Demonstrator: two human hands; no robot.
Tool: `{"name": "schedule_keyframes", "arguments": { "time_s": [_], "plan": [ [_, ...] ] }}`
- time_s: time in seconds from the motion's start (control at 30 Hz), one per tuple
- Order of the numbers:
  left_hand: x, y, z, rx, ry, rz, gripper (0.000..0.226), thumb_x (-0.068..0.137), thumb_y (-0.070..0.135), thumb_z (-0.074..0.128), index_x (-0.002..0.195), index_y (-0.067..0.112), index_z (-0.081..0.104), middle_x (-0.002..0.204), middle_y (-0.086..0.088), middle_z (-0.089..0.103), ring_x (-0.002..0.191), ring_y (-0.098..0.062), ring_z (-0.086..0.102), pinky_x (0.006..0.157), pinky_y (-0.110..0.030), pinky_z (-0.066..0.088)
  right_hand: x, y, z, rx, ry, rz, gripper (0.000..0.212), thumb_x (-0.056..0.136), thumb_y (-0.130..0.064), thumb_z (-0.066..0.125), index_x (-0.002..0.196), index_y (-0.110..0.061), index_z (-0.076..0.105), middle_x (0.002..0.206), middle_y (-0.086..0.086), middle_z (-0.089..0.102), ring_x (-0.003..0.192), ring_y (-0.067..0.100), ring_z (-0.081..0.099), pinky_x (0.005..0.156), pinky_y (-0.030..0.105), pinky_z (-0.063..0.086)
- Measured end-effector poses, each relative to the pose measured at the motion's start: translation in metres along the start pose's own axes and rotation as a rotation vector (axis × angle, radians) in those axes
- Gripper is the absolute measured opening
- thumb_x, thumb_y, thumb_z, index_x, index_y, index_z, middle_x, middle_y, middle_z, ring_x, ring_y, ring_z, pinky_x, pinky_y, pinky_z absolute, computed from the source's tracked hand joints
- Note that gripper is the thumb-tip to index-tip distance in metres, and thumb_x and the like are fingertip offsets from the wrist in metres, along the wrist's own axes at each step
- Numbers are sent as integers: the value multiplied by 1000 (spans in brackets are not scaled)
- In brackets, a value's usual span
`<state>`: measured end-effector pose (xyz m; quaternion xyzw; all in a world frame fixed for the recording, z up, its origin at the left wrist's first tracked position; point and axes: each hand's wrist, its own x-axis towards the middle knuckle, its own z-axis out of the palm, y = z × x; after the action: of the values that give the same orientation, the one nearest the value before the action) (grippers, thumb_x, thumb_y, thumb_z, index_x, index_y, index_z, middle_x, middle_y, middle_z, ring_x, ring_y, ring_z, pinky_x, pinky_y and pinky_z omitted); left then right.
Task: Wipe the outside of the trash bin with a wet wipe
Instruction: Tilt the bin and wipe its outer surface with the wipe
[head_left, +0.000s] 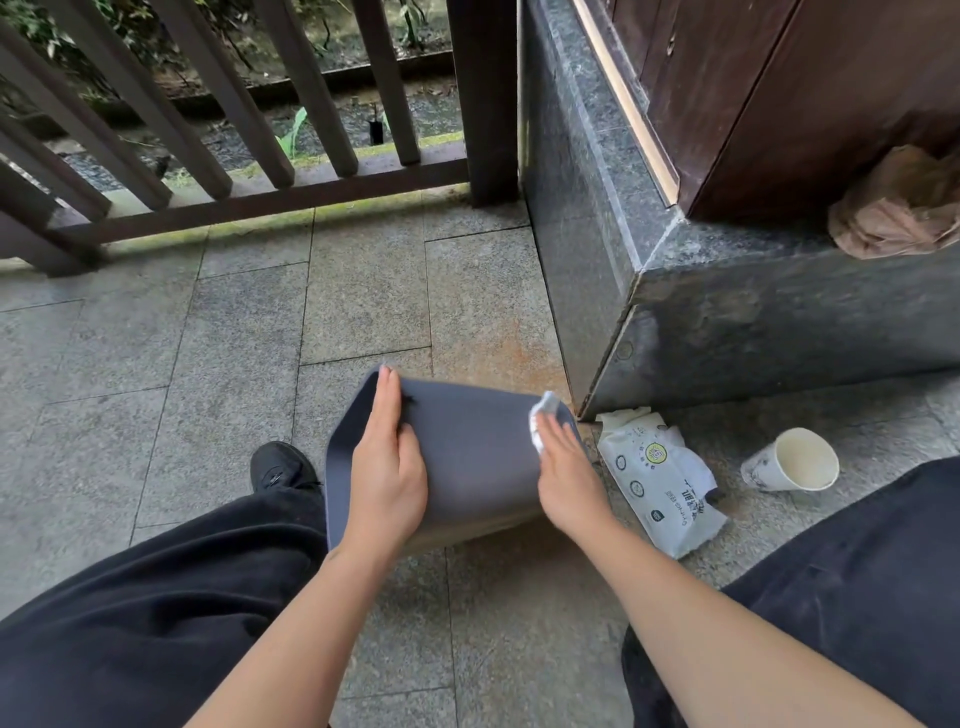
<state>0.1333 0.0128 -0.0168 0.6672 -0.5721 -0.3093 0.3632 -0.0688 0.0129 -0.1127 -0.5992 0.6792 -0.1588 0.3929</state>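
Grey plastic, the trash bin (467, 457) lies tipped on the paving between my knees, my left hand (387, 457) flat steadying it, my right hand (563, 467) pressing the wet wipe (543, 418) to its far edge, so wiping seems underway with most sides probably left.

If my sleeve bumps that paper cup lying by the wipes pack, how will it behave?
The paper cup lies on its side, so it would probably roll in a curve. It looks empty and thin-walled, so likely very light and easy to crush. The wipes pack beside it may stop it.
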Motion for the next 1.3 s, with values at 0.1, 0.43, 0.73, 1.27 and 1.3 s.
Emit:
{"name": "schedule_keyframes", "arguments": {
  "time_s": [0.1, 0.43, 0.73, 1.27, 1.3],
  "plan": [
    [-1, 3, 2, 14, -7, 10, 57, 102, 2, 37, 155, 17, 26, 159, 14, 22, 140, 14, 15, 110, -6, 10, 4, 6, -4, 27, 4, 146, 72, 95, 1, 26, 155, -34, 7, 164, -12, 3, 150, 10, 2, 116, 35, 20],
    [7, 2, 1, 44, 13, -47, 59, 101, 2, 35, 156, 17, 23, 159, 8, 22, 144, -2, 22, 114, -12, 15, -32, -93, 21, 197, -30, -452, 69, 92, 6, 31, 153, -24, 26, 159, -17, 17, 146, -8, 4, 119, 16, 3],
    [22, 0, -2, 33, 18, -100, 58, 101, 7, 35, 156, 21, 24, 155, 19, 21, 140, 9, 18, 111, -6, 10, 2, -45, 6, 54, 37, -185, 99, 82, 17, 34, 150, -50, 10, 156, -36, -4, 149, 10, 13, 109, 33, 29],
    [31, -4, -1, 87, -10, -54, 59, 99, 0, 32, 156, 12, 22, 159, 10, 16, 144, 4, 13, 111, -7, 7, 1, -94, 18, 84, 12, -408, 80, 83, 14, 38, 154, -19, 24, 163, -11, 9, 148, 3, 6, 118, 26, 18],
    [31, -5, -1, 84, -11, -50, 58, 99, 0, 33, 155, 12, 23, 159, 10, 17, 143, 5, 14, 110, -6, 8, -3, -102, 22, 99, -6, -469, 78, 84, 12, 37, 155, -17, 23, 163, -8, 12, 148, 2, 4, 121, 26, 13]
  ]
}}
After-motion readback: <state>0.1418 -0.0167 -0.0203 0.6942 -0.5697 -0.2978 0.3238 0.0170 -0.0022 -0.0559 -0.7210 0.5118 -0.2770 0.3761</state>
